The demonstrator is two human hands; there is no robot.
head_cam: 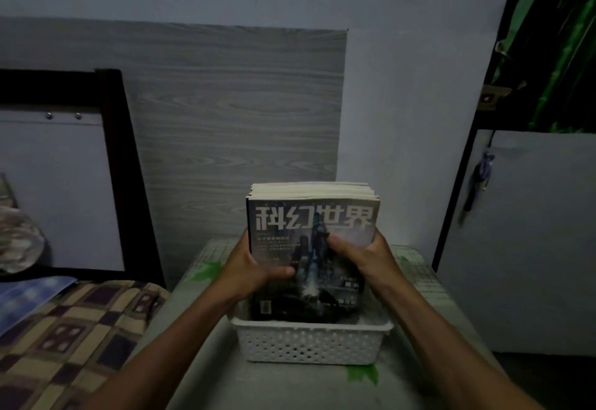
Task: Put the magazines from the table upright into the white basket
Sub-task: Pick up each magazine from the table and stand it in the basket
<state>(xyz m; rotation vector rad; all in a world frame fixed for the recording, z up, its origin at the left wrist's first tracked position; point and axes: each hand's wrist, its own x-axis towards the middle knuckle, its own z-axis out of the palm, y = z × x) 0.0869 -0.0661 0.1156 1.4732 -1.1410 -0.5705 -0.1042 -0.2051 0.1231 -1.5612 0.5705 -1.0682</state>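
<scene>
A stack of several magazines (311, 216) stands upright inside the white perforated basket (309, 342), the front cover dark with large white characters facing me. My left hand (254, 267) grips the stack's left edge, thumb across the cover. My right hand (361, 253) holds the right edge, thumb pressed on the cover's middle. The bottom of the stack is hidden behind the basket's front wall. The basket sits on a small table (290, 384) with a pale cloth bearing green leaf prints.
A bed with a brown checked blanket (71, 329) lies close on the left, with a dark headboard frame (119, 158). A grey wood-grain panel (232, 113) leans on the wall behind. A pale cabinet door (522, 232) stands to the right.
</scene>
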